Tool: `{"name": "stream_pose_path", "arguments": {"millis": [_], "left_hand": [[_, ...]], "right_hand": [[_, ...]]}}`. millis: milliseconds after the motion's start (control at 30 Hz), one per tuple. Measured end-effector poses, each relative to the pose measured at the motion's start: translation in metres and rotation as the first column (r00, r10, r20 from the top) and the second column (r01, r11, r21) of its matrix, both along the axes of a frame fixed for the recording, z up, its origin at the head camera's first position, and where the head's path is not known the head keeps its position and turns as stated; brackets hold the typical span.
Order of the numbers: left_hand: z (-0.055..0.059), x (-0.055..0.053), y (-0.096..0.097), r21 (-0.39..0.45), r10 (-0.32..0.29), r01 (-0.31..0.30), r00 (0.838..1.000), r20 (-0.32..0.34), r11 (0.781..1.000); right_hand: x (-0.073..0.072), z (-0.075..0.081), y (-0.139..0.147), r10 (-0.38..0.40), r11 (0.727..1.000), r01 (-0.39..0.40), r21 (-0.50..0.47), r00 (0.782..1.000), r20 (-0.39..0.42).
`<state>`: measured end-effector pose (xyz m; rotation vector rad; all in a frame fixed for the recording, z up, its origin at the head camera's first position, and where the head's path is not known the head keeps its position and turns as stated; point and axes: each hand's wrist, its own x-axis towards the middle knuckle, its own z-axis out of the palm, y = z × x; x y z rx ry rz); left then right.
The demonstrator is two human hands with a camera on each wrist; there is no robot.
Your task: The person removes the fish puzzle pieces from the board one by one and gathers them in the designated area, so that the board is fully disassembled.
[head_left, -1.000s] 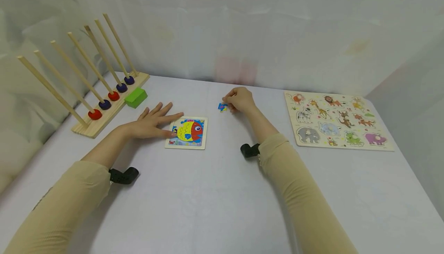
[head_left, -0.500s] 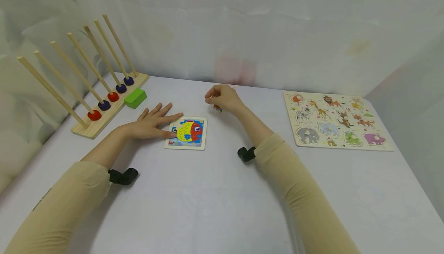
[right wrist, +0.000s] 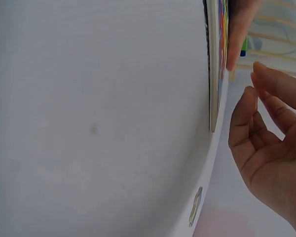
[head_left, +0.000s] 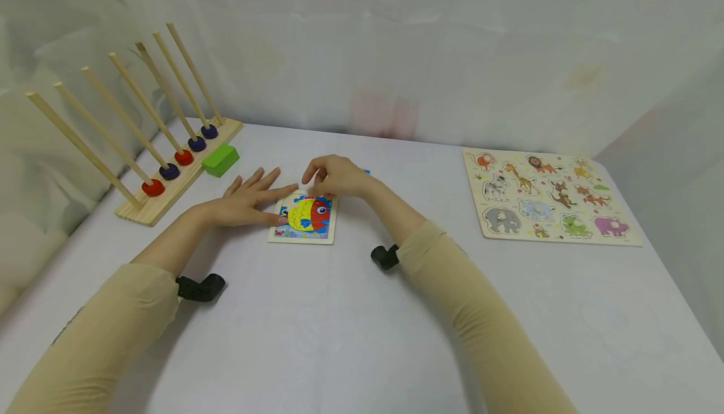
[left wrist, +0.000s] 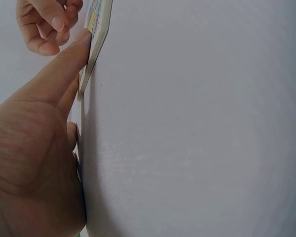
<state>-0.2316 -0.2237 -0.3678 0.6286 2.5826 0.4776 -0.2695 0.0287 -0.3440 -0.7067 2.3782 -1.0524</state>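
Note:
A small square fish puzzle [head_left: 308, 218] in a pale wooden frame lies on the white table in the head view. My left hand [head_left: 243, 203] lies spread at its left side, with the thumb resting on the picture and the index finger at the upper left corner. Over the frame's top edge hovers my right hand [head_left: 337, 177], fingers loosely bent; in the right wrist view nothing shows between thumb and fingertips. A loose puzzle piece [right wrist: 196, 206] lies flat on the table, and in the head view only a blue bit [head_left: 366, 171] shows behind the right hand.
At the left stands a wooden peg stand [head_left: 148, 210] with red and dark blue rings, and a green block [head_left: 220, 159] rests against it. An animal puzzle board [head_left: 548, 197] lies at the right. White cloth [head_left: 441, 75] hangs behind the table.
My right hand has moved left, away from the loose piece, to the top edge of the fish puzzle. The piece has stayed on the table. My left hand has kept its place.

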Motion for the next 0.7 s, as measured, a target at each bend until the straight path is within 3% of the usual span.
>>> {"name": "stream_pose_path", "arguments": {"millis": [267,700], "left_hand": [[0.0003,0.0002,-0.0009,0.003,-0.003,0.003,1.000,0.000,1.000],[0.0033,0.0021,0.0010,-0.002,-0.007,0.007,1.000,-0.009,1.000]], "right_hand": [[0.0032,-0.0041,-0.0084,0.099,0.993,-0.099,0.059,0.995,-0.009],[0.0063,-0.0100,-0.0092,0.137,0.985,-0.133,0.110,0.990,-0.033]]}}
